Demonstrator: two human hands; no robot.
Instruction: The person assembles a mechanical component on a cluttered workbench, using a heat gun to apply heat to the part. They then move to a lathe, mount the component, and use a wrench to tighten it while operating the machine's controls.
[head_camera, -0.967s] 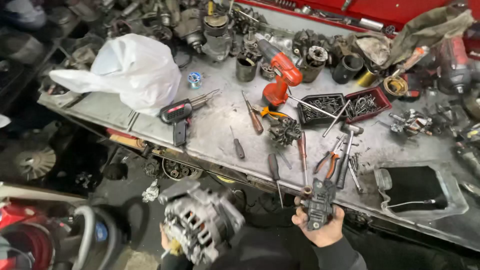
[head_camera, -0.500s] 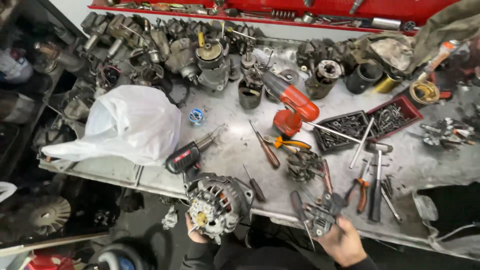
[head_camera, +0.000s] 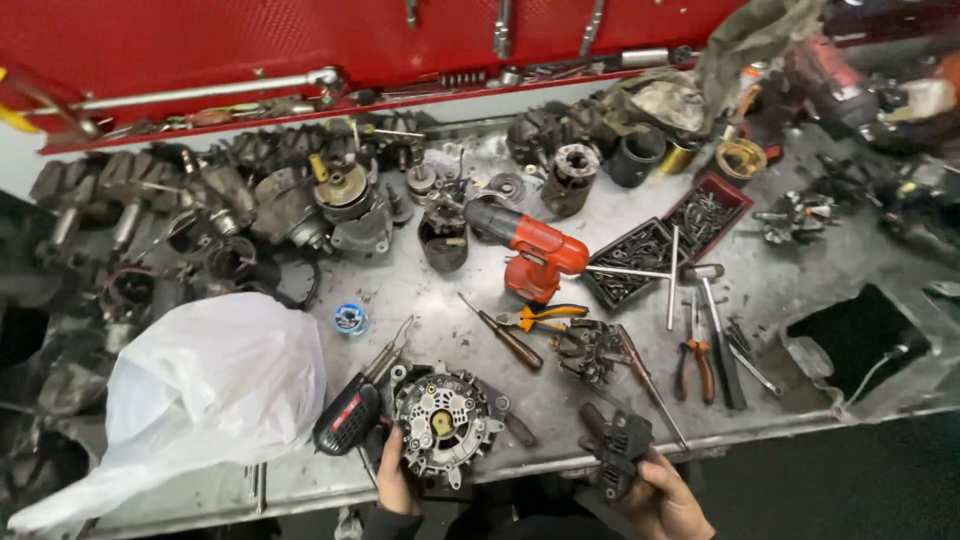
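The left hand (head_camera: 393, 482) grips the round silver alternator (head_camera: 443, 418) at the grey metal worktop's (head_camera: 420, 290) crowded near edge; right hand (head_camera: 665, 497) fingers clasp a black ribbed part (head_camera: 614, 447) just beyond it.

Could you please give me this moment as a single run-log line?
left hand: grips alternator resting on workbench | right hand: holds black part at bench edge | beside alternator: soldering gun, white bag

Dull cast-metal alternator (head_camera: 445, 420); glossy red plastic drill (head_camera: 530, 250)
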